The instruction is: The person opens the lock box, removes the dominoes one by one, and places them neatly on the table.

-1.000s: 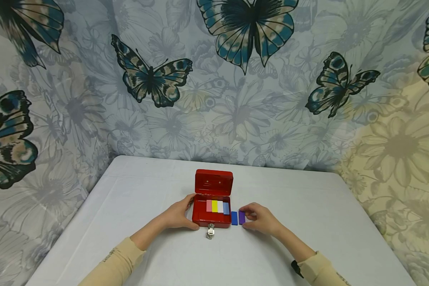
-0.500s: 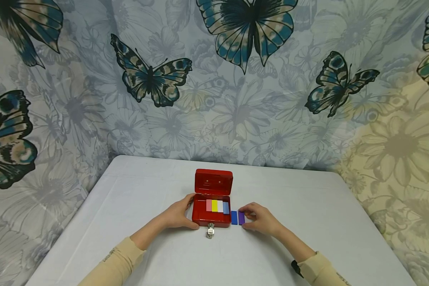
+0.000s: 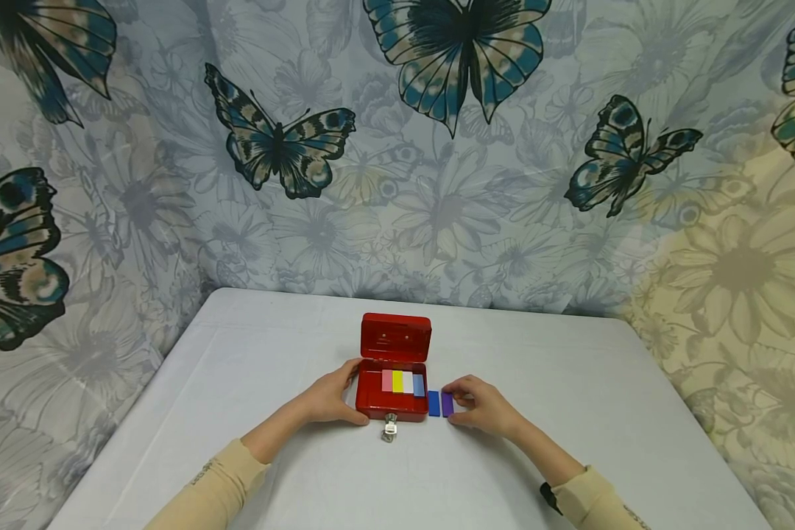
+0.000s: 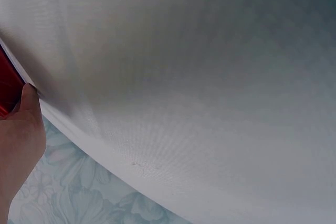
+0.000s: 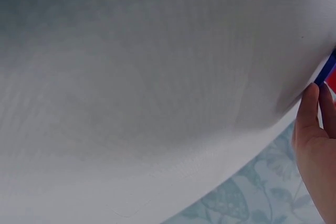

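Head, right hand (image 3: 482, 406): apparently taking or placing; pinching flat purple oblong block (image 3: 447, 404) between thumb and finger, just beside flat blue oblong block (image 3: 433, 403); next probably needing level fingers;
Head, left hand (image 3: 333, 397): spread wide, gripping glossy red metal box (image 3: 371, 389);
Left wrist: touching box edge; partly cut off;
Right wrist: pinching near block's end.
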The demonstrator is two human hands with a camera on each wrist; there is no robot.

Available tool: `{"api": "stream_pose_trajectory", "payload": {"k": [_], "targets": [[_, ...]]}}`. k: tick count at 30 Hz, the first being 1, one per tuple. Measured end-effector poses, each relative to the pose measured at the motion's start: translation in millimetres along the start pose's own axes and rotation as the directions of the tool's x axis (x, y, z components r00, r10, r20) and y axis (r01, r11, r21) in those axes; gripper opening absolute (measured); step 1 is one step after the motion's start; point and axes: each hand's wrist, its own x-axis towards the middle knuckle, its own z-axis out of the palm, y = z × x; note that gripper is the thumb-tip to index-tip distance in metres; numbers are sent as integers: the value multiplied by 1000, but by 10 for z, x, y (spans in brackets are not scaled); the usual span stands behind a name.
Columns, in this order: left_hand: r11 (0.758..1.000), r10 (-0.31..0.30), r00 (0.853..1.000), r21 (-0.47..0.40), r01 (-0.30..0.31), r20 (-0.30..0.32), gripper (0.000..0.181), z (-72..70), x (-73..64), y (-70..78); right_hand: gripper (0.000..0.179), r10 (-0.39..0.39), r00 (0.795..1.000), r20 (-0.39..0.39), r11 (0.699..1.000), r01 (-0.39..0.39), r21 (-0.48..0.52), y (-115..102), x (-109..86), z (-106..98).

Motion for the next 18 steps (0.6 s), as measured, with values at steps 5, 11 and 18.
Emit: {"api": "stream_pose_trajectory", "payload": {"k": [5,11,18], "targets": [[1000,7,1000,0,-7,4,106,-7,-6,1,40,9,1000,-7,1000,-9,-6,3,-6,10],[1000,1,1000,9,-1,3,106,1,-5,8,40,26,1000,-4,1000,-26,-9,1,4,21],[1000,5,1000,-7,-5,2,105,6,-5,-1,40,30,1000,0,999,-30,-11,-6,5,22]]}}
